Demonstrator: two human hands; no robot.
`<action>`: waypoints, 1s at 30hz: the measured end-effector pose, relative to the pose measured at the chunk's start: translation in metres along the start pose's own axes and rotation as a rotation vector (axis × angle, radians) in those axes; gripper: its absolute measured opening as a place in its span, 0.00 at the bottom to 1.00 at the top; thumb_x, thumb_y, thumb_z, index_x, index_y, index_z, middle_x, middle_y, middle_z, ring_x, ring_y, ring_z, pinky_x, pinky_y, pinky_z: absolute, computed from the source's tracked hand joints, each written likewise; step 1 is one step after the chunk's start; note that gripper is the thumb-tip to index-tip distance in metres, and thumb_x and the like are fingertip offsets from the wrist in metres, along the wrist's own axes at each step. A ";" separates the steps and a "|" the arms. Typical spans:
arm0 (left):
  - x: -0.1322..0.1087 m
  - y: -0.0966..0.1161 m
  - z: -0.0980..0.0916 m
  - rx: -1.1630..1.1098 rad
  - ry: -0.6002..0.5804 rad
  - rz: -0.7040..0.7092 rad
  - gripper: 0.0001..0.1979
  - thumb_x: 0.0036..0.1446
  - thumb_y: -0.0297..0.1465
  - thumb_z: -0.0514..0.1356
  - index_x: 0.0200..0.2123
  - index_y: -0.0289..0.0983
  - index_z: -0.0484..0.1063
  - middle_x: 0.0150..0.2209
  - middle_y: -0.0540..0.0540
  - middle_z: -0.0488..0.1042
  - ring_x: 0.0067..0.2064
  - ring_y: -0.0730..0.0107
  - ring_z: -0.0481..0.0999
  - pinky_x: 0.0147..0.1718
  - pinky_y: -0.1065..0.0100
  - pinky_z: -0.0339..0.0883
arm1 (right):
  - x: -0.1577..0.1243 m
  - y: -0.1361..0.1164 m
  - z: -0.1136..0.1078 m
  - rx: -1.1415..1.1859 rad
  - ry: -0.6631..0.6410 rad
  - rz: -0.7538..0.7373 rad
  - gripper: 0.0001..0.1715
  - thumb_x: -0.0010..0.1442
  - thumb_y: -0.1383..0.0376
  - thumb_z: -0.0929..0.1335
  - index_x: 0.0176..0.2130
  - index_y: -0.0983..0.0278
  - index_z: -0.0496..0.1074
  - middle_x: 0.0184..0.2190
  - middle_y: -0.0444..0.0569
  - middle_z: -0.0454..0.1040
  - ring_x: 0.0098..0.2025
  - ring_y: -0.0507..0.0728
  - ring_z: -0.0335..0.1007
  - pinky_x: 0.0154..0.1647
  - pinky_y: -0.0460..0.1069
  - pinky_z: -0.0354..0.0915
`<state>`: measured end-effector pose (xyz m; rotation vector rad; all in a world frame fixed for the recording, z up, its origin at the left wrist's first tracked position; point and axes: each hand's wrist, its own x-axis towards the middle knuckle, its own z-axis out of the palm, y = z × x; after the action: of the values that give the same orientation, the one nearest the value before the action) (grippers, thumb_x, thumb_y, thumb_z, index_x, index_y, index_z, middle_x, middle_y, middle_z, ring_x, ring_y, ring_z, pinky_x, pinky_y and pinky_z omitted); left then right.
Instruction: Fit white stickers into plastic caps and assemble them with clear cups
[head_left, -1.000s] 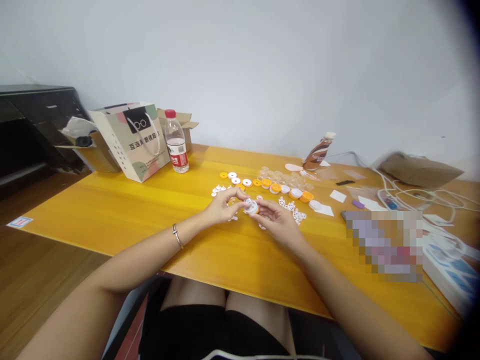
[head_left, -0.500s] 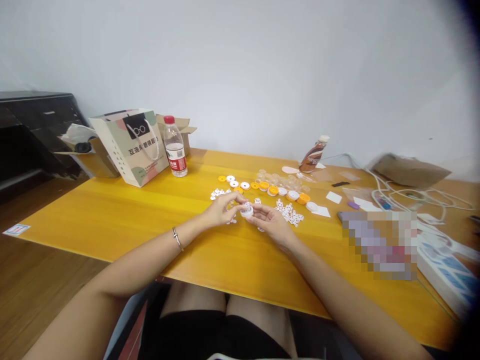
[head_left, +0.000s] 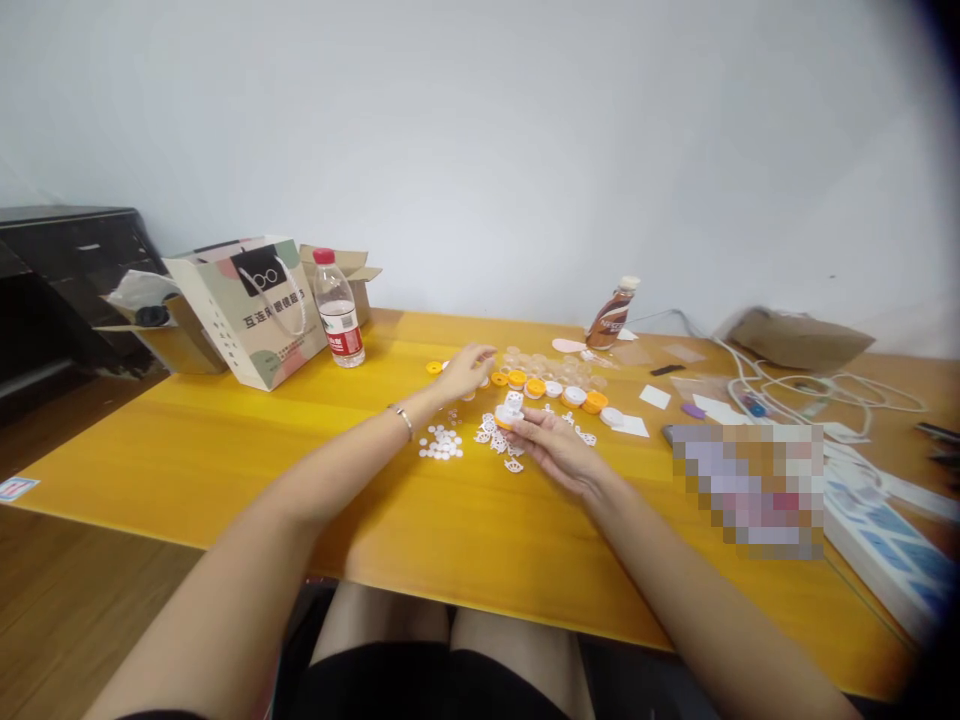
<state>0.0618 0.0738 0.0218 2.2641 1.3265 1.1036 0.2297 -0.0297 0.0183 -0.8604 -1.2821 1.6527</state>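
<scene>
My right hand (head_left: 559,452) grips a small round white-and-orange cap (head_left: 506,416), with a white openwork piece standing on top of it. Fingers stretched out, my left hand (head_left: 466,370) reaches forward over the near-left end of the line of round caps and partly hides some. That line of orange and white caps (head_left: 535,388) runs to the right, with several clear round covers (head_left: 559,362) behind it. White lacy cutouts (head_left: 512,466) lie beneath and around the held cap. To their left is a group of small white discs (head_left: 441,443).
A paper bag (head_left: 259,320) and a water bottle (head_left: 339,312) stand at the left. A brown drink bottle (head_left: 611,315) is at the back. White cables (head_left: 757,385), paper cards (head_left: 655,397) and a blurred-out flat object (head_left: 746,490) occupy the right side.
My left hand has let go of the held piece and moved forward to the caps. My right hand keeps its hold; the cap's orange part now shows. The view has shifted slightly.
</scene>
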 end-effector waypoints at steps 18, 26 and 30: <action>0.045 -0.018 0.043 0.048 -0.050 0.014 0.07 0.50 0.31 0.58 0.33 0.34 0.71 0.36 0.42 0.73 0.39 0.62 0.71 0.43 0.63 0.63 | -0.022 -0.011 -0.009 0.148 -0.183 0.053 0.33 0.25 0.48 0.75 0.30 0.64 0.74 0.23 0.46 0.68 0.21 0.47 0.60 0.21 0.41 0.63; 0.040 -0.011 0.032 -0.116 0.125 -0.068 0.11 0.49 0.28 0.58 0.38 0.32 0.68 0.39 0.40 0.72 0.41 0.65 0.71 0.43 0.64 0.63 | -0.010 -0.008 -0.004 0.007 -0.164 0.078 0.23 0.38 0.57 0.75 0.35 0.63 0.73 0.32 0.46 0.73 0.31 0.50 0.68 0.36 0.45 0.65; 0.014 0.000 0.006 -0.235 0.199 -0.133 0.15 0.53 0.31 0.55 0.43 0.31 0.66 0.41 0.39 0.72 0.41 0.68 0.72 0.41 0.67 0.65 | 0.002 0.000 -0.004 -0.095 -0.030 0.067 0.13 0.43 0.62 0.73 0.31 0.64 0.74 0.29 0.44 0.74 0.28 0.47 0.67 0.33 0.43 0.62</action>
<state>0.0705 0.0860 0.0244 1.9123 1.3189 1.3856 0.2328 -0.0261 0.0170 -0.9479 -1.3751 1.6736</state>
